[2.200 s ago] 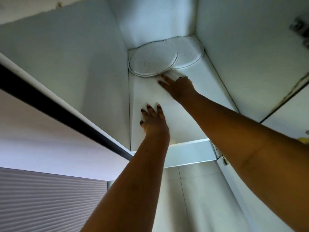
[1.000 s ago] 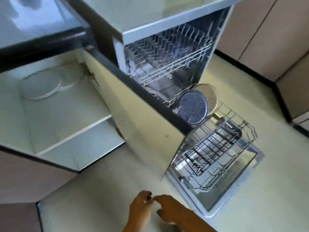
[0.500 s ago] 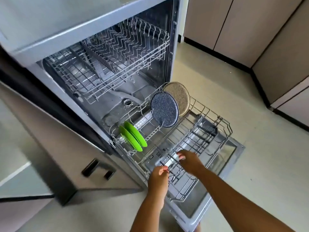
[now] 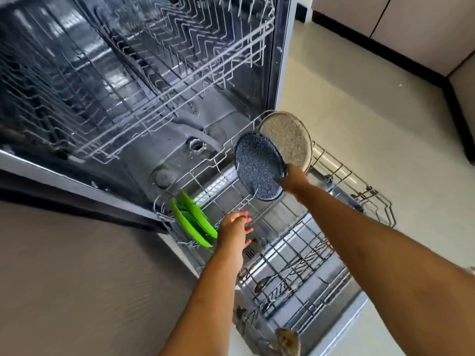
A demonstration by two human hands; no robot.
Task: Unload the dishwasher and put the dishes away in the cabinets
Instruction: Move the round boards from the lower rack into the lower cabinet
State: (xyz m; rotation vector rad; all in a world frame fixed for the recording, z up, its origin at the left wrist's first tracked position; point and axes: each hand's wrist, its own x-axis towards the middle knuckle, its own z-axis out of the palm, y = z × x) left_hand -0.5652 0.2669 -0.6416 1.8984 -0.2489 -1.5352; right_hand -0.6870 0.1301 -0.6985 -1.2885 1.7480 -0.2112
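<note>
Two glossy green plates (image 4: pixel 191 222) are seen on edge in the grey wire lower rack (image 4: pixel 359 201). The left hand (image 4: pixel 235 227) is noted at their 3 o'clock, fingers loosely spread, nothing held. A dark blue speckled round plate (image 4: pixel 257 168) is stood upright, with a beige speckled round plate (image 4: pixel 288 140) behind it at 1 o'clock. The right hand (image 4: pixel 293 181) is met at the blue plate's 4 o'clock rim, fingers hidden, so the grip cannot be told. A pale smooth floor (image 4: pixel 372 104) is recorded at 3 o'clock.

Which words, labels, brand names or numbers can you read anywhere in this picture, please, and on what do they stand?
None can be read. The dark speckled plate, beige plate, green plates and lower rack show no lettering; no brand badge is in view.
</note>
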